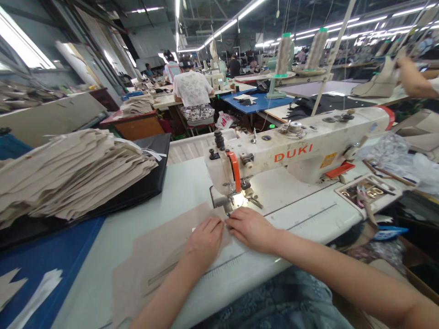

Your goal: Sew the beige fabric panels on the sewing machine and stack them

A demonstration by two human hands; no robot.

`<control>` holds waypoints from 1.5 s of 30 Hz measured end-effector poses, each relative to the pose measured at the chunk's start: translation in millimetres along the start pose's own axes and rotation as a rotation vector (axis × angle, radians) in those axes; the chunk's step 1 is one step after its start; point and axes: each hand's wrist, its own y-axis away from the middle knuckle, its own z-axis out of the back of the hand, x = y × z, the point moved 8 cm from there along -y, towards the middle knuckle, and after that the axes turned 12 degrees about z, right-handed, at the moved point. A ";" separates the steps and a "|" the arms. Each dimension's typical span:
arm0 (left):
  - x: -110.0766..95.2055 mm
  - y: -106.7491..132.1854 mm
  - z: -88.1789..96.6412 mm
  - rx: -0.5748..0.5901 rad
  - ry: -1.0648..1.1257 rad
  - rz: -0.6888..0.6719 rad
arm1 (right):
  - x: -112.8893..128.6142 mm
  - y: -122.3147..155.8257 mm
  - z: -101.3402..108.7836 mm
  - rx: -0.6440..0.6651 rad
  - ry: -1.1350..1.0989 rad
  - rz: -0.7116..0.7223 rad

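Note:
A beige fabric panel (161,242) lies flat on the sewing machine table, its far right corner close to the needle area. My left hand (206,237) rests on the panel, fingers bent and drawn together at its right edge. Just beside it, fingertips nearly meeting, my right hand (252,228) pinches the same edge. The exact grip of the fingertips is partly hidden. Directly beyond my hands stands the white sewing machine (295,155), with its lit presser foot (236,201) above the plate. A slit-like outline shows on the panel by my left forearm.
On the left, a tall stack of beige fabric pieces (75,173) sits on black material. White strips (41,297) lie on a blue surface. A tray of small tools (368,194) is at the table's right end. Thread cones (284,55) and seated co-workers are farther back.

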 end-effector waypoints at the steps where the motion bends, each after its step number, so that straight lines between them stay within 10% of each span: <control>1: -0.7 0.4 1.1 -0.004 0.008 0.003 | -2.1 -3.0 -1.1 0.008 0.012 0.009; 45: 3.6 -40.7 -23.5 -0.059 0.127 0.051 | -48.9 -2.1 -1.7 -0.048 0.136 -0.087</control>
